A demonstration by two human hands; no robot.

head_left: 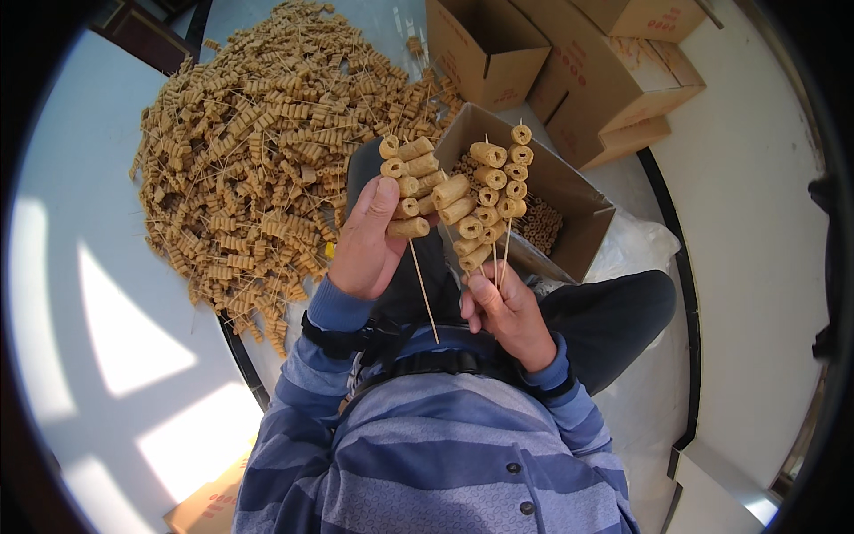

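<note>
My left hand (369,233) is closed round skewers of hollow tan rolls (408,228), thumb pressed against the rolls. One bare stick end points down toward my lap. In my right hand (509,311) the lower sticks of several more skewers (489,191) are pinched together, their rolls fanned upward and their tips pointing away from me. The two bunches are side by side, close together, over the near edge of an open cardboard box (583,209). Inside that box lie many more skewered rolls (539,224), partly hidden by the bunch in my right hand.
A large heap of skewered rolls (258,151) spreads over the floor at the far left. More cardboard boxes (487,53) stand at the far right. Clear plastic sheeting (640,245) lies beside the open box. My bent knee (623,311) is near its side.
</note>
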